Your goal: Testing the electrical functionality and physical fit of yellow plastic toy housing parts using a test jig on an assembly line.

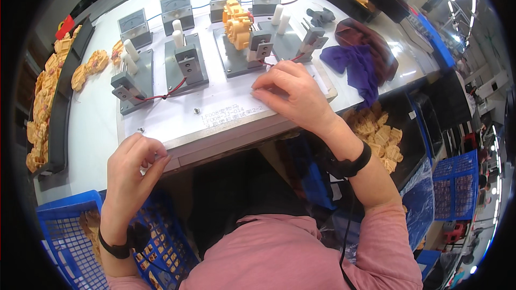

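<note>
While the left hand (133, 164) curls by the white board's (166, 129) front left corner, its grip unclear, the right hand (295, 95) bends loosely over the board, holding nothing visible. Beyond, a knobbly yellow-orange part (235, 26) sits on the third grey fixture (230, 64) from left. Similar pieces heap a black tray (63, 123) and dark bin (413, 138).

Toward the far edge of the glossy desk (97, 123), a yellow assembly (236, 28) is showing matt, ridged plastic beside smooth white plastic posts (284, 24), while toward the right edge a purple cloth (359, 69) is looking dull and creased.
</note>
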A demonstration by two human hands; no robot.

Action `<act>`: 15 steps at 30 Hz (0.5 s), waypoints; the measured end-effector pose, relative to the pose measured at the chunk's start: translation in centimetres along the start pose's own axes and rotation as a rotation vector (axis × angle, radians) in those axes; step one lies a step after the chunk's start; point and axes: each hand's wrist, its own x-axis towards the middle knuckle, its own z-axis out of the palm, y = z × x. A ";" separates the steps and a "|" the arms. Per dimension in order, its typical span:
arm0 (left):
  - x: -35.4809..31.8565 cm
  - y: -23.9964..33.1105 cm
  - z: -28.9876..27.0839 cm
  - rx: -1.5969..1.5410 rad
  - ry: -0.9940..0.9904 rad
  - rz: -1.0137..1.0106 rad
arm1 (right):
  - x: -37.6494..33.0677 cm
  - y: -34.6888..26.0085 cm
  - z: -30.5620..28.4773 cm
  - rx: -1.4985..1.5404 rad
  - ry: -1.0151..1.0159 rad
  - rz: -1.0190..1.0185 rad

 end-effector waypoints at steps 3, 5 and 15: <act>-0.1 0.0 -0.1 0.005 -0.004 0.002 | 0.0 -0.2 -0.2 0.001 -0.017 0.020; 0.0 0.0 -0.1 0.009 -0.003 0.008 | 0.0 -0.2 -0.1 -0.006 -0.017 0.017; 0.0 0.0 -0.2 0.007 -0.038 -0.018 | 0.0 -0.1 -0.2 -0.014 -0.030 0.016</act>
